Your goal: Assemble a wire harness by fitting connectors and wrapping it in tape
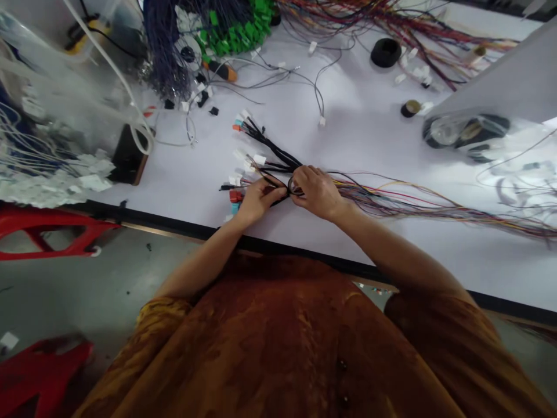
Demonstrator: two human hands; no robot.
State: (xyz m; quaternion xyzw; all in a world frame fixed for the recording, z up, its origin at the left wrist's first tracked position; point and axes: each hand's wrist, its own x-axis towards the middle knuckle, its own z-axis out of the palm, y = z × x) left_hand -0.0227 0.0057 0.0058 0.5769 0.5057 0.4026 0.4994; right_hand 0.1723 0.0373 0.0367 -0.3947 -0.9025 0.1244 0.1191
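A long bundle of thin multicoloured wires (418, 206) was laid across the white tabletop (369, 145), its loose wires stretched out to the right and its black-wrapped branches (278, 152) fanned out to the left. The branches were tipped with small white, orange, red and blue plastic connectors (235, 196).

Near the table's dark front edge, a thin black strand by the branching point was pinched between the thumb and forefinger of the left hand (256, 200). A small dark ring-shaped roll (295, 186) was gripped between the thumb and bent fingers of the right hand (317, 191), right beside the left fingertips; the fingers of that hand were held close together. How far the roll was touched by the left hand could not be told.

Beyond the hands, a thick black ring (385, 53), an orange-and-black handled tool (222, 71) and a heap of green connectors (243, 32) were seen on the tabletop.
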